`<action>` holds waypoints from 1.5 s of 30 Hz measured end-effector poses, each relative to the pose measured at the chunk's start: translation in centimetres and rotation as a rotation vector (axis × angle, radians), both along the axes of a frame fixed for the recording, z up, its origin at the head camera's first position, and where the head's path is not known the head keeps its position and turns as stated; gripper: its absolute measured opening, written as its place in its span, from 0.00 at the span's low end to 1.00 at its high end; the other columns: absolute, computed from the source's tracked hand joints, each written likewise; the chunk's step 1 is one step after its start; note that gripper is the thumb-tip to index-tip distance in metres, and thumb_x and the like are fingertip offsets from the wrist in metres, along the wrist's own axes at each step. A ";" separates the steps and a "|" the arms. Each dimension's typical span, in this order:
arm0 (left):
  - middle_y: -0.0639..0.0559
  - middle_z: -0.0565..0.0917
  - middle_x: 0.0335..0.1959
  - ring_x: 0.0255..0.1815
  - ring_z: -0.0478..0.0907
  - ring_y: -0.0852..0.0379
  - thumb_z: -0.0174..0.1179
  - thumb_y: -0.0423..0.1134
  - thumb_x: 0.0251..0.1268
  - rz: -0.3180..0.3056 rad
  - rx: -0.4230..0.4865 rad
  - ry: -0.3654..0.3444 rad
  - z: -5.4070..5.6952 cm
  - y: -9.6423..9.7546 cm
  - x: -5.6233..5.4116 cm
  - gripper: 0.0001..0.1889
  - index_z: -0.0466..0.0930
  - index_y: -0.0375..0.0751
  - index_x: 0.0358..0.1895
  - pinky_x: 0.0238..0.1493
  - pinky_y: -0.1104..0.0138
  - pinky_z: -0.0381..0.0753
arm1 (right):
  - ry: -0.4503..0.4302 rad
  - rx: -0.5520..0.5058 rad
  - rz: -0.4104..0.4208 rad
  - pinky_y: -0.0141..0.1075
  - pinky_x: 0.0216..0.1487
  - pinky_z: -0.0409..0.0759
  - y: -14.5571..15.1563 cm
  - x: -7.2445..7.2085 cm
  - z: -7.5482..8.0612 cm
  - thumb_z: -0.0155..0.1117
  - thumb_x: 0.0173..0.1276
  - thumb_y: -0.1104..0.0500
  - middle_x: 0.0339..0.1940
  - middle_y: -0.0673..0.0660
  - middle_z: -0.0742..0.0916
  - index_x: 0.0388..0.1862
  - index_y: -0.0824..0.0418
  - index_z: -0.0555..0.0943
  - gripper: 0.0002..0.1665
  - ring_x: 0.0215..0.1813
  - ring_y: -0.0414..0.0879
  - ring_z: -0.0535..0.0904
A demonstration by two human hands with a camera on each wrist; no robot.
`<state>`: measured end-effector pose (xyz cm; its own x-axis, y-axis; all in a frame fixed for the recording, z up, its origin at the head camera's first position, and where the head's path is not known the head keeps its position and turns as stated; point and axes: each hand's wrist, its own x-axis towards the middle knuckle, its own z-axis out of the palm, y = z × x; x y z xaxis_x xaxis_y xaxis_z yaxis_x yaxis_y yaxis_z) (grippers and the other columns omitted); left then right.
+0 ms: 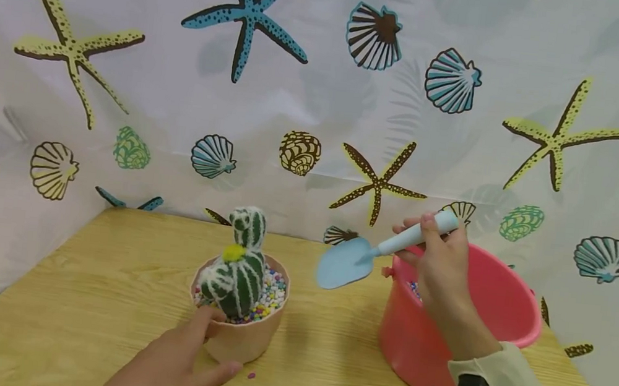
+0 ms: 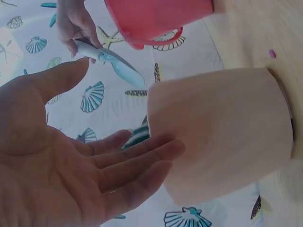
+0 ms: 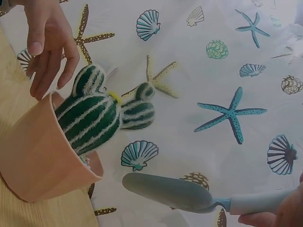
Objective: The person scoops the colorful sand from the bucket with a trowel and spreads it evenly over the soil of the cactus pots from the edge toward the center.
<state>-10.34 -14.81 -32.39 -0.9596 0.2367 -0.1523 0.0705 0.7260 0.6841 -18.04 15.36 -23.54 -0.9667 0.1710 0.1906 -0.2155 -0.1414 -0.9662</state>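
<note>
My right hand (image 1: 439,264) grips the handle of a light blue trowel (image 1: 346,263), its blade pointing left between the pot and the bucket. In the right wrist view the trowel blade (image 3: 165,190) shows no load on it. A peach flower pot (image 1: 242,340) holds a green cactus (image 1: 245,277) with white fuzzy ribs and a yellow flower, set in multicoloured pebbles (image 1: 273,289). My left hand (image 1: 173,354) is at the pot's near left side, its fingertips right at the rim. The left wrist view shows that hand (image 2: 61,156) with fingers extended and thumb apart.
A pink-red bucket (image 1: 412,346) stands to the right, partly behind my right forearm, with some coloured pebbles visible inside. One small magenta pebble (image 1: 251,375) lies on the wooden table (image 1: 110,286) before the pot. Behind hangs a white cloth (image 1: 319,94) printed with starfish and shells.
</note>
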 end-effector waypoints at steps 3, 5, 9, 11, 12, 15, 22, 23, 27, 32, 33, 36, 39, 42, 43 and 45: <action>0.38 0.76 0.60 0.59 0.75 0.40 0.62 0.56 0.61 -0.032 0.058 -0.017 -0.2 0.7 0.1 0.36 0.60 0.37 0.63 0.54 0.46 0.74 | 0.011 -0.019 -0.012 0.41 0.52 0.81 0.9 0.2 0.2 0.45 0.77 0.53 0.41 0.51 0.78 0.48 0.53 0.61 0.08 0.47 0.43 0.83; 0.36 0.75 0.61 0.61 0.73 0.38 0.62 0.55 0.61 -0.058 0.108 -0.036 -0.2 1.2 0.0 0.36 0.60 0.37 0.64 0.55 0.45 0.73 | 0.022 -0.034 -0.015 0.42 0.50 0.81 1.6 0.2 0.4 0.45 0.77 0.53 0.42 0.52 0.77 0.49 0.53 0.61 0.09 0.47 0.43 0.82; 0.31 0.71 0.63 0.63 0.70 0.35 0.60 0.55 0.64 -0.127 0.161 -0.042 -0.3 2.1 0.0 0.35 0.58 0.38 0.66 0.58 0.42 0.70 | 0.051 -0.079 -0.020 0.38 0.44 0.84 2.8 0.3 0.6 0.45 0.76 0.53 0.42 0.54 0.77 0.51 0.55 0.61 0.10 0.45 0.43 0.82; 0.32 0.70 0.64 0.63 0.70 0.36 0.59 0.57 0.63 -0.138 0.150 -0.038 -0.3 2.6 -0.1 0.37 0.58 0.39 0.67 0.57 0.42 0.70 | 0.064 -0.107 -0.017 0.38 0.42 0.84 3.5 0.3 0.7 0.47 0.75 0.53 0.42 0.54 0.79 0.51 0.56 0.61 0.12 0.44 0.43 0.83; 0.33 0.70 0.65 0.63 0.71 0.37 0.59 0.58 0.63 -0.140 0.140 -0.034 -0.2 2.9 -0.1 0.38 0.57 0.39 0.68 0.57 0.42 0.71 | 0.069 -0.123 -0.019 0.38 0.42 0.84 3.8 0.3 0.7 0.48 0.75 0.52 0.41 0.54 0.79 0.51 0.57 0.61 0.13 0.43 0.43 0.83; 0.36 0.66 0.69 0.62 0.72 0.40 0.59 0.59 0.62 -0.162 0.134 -0.010 -0.1 3.8 -0.1 0.41 0.55 0.38 0.70 0.57 0.44 0.72 | 0.083 -0.142 -0.020 0.37 0.42 0.84 4.8 0.5 0.7 0.50 0.73 0.51 0.41 0.54 0.79 0.51 0.56 0.61 0.16 0.43 0.43 0.84; 0.41 0.62 0.71 0.67 0.68 0.45 0.58 0.60 0.62 -0.213 0.106 0.021 0.3 6.5 -0.5 0.44 0.51 0.38 0.72 0.62 0.45 0.69 | 0.126 -0.130 -0.018 0.37 0.40 0.84 7.5 0.7 0.8 0.51 0.73 0.49 0.42 0.54 0.78 0.53 0.54 0.61 0.17 0.42 0.43 0.85; 0.41 0.62 0.71 0.67 0.68 0.45 0.58 0.60 0.62 -0.216 0.104 0.028 0.4 6.8 -0.6 0.44 0.51 0.38 0.72 0.62 0.46 0.68 | 0.129 -0.125 -0.018 0.37 0.40 0.84 7.8 0.8 0.8 0.51 0.73 0.49 0.42 0.54 0.77 0.53 0.54 0.61 0.17 0.42 0.43 0.85; 0.40 0.62 0.71 0.69 0.64 0.44 0.58 0.61 0.62 -0.225 0.104 0.060 0.9 8.2 -0.9 0.44 0.52 0.37 0.72 0.65 0.45 0.65 | 0.145 -0.164 -0.020 0.38 0.39 0.85 9.3 0.9 1.0 0.52 0.73 0.50 0.42 0.54 0.78 0.53 0.54 0.61 0.17 0.41 0.44 0.85; 0.42 0.62 0.71 0.70 0.63 0.45 0.56 0.65 0.61 -0.222 0.102 0.060 1.4 9.9 -1.5 0.45 0.52 0.39 0.73 0.67 0.45 0.64 | 0.158 -0.215 -0.047 0.39 0.36 0.85 10.9 1.1 1.0 0.53 0.72 0.51 0.42 0.55 0.78 0.52 0.55 0.61 0.17 0.40 0.45 0.86; 0.42 0.62 0.72 0.71 0.62 0.46 0.55 0.65 0.62 -0.224 0.103 0.061 1.5 10.1 -1.6 0.45 0.52 0.40 0.73 0.67 0.45 0.64 | 0.161 -0.223 -0.048 0.39 0.36 0.85 11.2 1.2 1.0 0.54 0.71 0.51 0.42 0.56 0.77 0.51 0.55 0.61 0.18 0.40 0.45 0.86; 0.41 0.61 0.72 0.71 0.62 0.44 0.54 0.63 0.64 -0.238 0.120 0.090 1.7 10.6 -2.0 0.43 0.51 0.39 0.73 0.66 0.45 0.65 | 0.163 -0.228 -0.053 0.39 0.35 0.85 12.0 1.3 0.8 0.55 0.70 0.50 0.42 0.56 0.78 0.50 0.56 0.61 0.18 0.39 0.45 0.86; 0.39 0.62 0.71 0.70 0.63 0.43 0.54 0.62 0.65 -0.243 0.122 0.137 1.9 11.1 -2.6 0.42 0.51 0.39 0.73 0.65 0.45 0.67 | 0.143 -0.237 -0.052 0.38 0.35 0.85 12.9 1.4 0.6 0.56 0.70 0.50 0.42 0.55 0.79 0.50 0.56 0.62 0.18 0.39 0.45 0.86; 0.39 0.63 0.71 0.71 0.62 0.44 0.53 0.62 0.65 -0.246 0.119 0.181 2.1 11.6 -3.3 0.42 0.52 0.39 0.73 0.65 0.46 0.66 | 0.108 -0.227 -0.068 0.38 0.35 0.85 13.8 1.4 0.5 0.55 0.70 0.50 0.43 0.55 0.78 0.50 0.56 0.63 0.18 0.39 0.44 0.86; 0.40 0.62 0.72 0.71 0.62 0.44 0.53 0.63 0.65 -0.247 0.122 0.186 2.2 11.8 -3.6 0.43 0.51 0.39 0.73 0.66 0.47 0.66 | 0.093 -0.218 -0.079 0.37 0.35 0.85 14.1 1.4 0.4 0.55 0.70 0.49 0.44 0.55 0.78 0.50 0.55 0.63 0.17 0.39 0.44 0.86; 0.40 0.60 0.72 0.73 0.59 0.44 0.53 0.62 0.65 -0.254 0.135 0.188 2.3 12.2 -4.2 0.43 0.51 0.39 0.73 0.67 0.47 0.64 | 0.069 -0.189 -0.104 0.36 0.35 0.85 14.5 1.3 0.2 0.55 0.70 0.48 0.45 0.54 0.77 0.50 0.53 0.64 0.17 0.39 0.42 0.86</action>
<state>-14.51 -2.63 -30.07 -0.8757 0.4777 0.0704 0.3714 0.5732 0.7304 -16.78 29.86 -23.31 -0.9277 0.3081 0.2110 -0.3032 -0.2919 -0.9071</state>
